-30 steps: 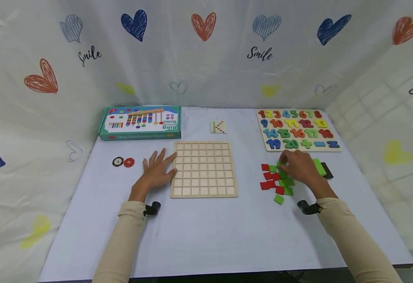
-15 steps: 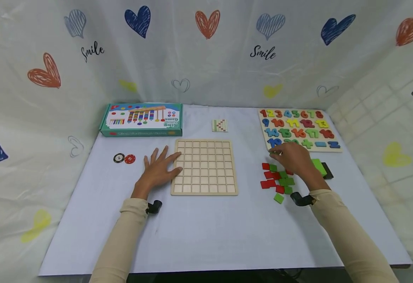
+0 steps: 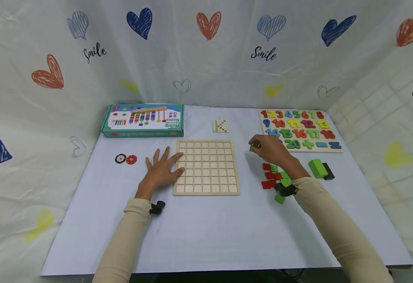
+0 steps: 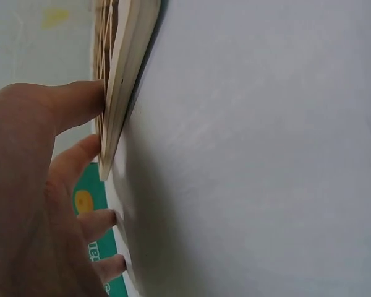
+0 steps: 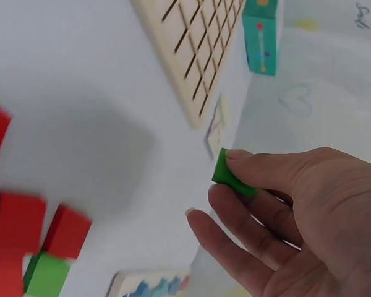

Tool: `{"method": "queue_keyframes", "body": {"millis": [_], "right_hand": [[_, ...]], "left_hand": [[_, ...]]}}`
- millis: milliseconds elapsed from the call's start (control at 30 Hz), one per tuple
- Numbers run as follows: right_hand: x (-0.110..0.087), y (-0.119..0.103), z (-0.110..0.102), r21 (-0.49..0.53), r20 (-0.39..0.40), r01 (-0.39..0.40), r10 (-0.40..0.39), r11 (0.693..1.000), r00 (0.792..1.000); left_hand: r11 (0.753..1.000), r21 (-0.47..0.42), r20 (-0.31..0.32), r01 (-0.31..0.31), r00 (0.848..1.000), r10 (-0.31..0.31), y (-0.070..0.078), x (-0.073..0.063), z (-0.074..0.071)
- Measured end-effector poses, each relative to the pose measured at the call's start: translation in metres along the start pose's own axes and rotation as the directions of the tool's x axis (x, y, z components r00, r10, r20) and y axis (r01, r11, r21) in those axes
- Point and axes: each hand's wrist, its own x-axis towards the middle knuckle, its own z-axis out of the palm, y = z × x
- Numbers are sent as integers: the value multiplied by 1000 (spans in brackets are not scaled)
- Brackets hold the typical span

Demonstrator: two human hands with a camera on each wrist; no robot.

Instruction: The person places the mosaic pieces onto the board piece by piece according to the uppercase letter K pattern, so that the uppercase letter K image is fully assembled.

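Note:
A square wooden grid board [image 3: 207, 168] lies mid-table, its cells bare. My left hand [image 3: 159, 173] rests at the board's left edge with fingers spread; thumb and index finger touch the frame, as the left wrist view confirms. Between thumb and fingers my right hand [image 3: 271, 149] pinches a small green tile [image 5: 230, 175], held above the table right of the board. Below that hand lies a loose group of red tiles [image 3: 269, 184] and green tiles [image 3: 285, 182], partly covered by the wrist in the head view.
A number puzzle board [image 3: 300, 133] sits at the back right. Near it are a green block [image 3: 317, 168] and a dark piece [image 3: 328, 171]. A boxed ring game [image 3: 143, 120], a small pattern card [image 3: 221, 126], a black chip [image 3: 120, 158] and a red chip [image 3: 131, 159] lie around the grid.
My right hand has picked a green tile out of the group and moved left with it, toward the board. The left hand stays at the board's edge.

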Motion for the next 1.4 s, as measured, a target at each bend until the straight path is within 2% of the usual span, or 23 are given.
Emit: {"method": "queue_keyframes", "body": {"millis": [167,333,600,800,1000,1200,1400], "right_hand": [[23,-26,11,51,29,48,-49,998,998],[48,-53,27,108,61,124,-131,986,989],[83,-87,55,177,33,197,-205,964,978],[105,-112,72,157,35,181,-188,971,981],[121,-129,90,122,95,138,-150,983,984],[127,-133,97,74,111,89,-97,993,989],[128,-130,101,77,105,63,-71,995,992]], "left_hand": [[1000,4,-1,8,1000,-8,-1,1,1],[1000,-9,-12,5,1000,-5,-2,2,3],[1000,-10,-5,9,1000,-9,0,3,6],[1000,-9,-15,8,1000,-8,2,3,5],[1000,5,-13,30,999,-30,1,0,4],[1000,-1,-23,18,1000,-18,1,1,2],[1000,10,-22,13,1000,-13,0,2,3]]}}
